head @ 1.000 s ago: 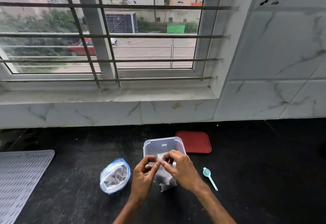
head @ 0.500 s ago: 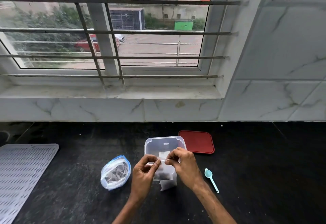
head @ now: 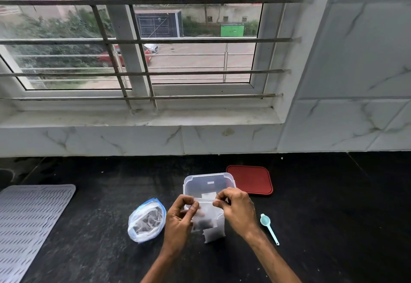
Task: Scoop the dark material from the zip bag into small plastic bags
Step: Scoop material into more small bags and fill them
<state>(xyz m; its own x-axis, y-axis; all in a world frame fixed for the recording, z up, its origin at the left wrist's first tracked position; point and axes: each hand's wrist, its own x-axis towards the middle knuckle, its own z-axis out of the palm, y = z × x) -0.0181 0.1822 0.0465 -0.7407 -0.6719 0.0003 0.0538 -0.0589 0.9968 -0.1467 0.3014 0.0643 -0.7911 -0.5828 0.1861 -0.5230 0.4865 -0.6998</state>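
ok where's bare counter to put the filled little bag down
Bare counter right of the teal scoop and red lid, and between the grey mat and zip bag. Crowded mid-counter: container, left hand, right hand, small bag.

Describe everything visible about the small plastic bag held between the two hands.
The small plastic bag is a clear, slightly frosted pouch of thin film, hanging upright over the black counter in front of the clear container. The left hand pinches its top left corner and the right hand its top right corner, stretching the top edge level between them. A little dark material sits at its bottom. A second small bag lies just below it; whether they touch cannot be told.
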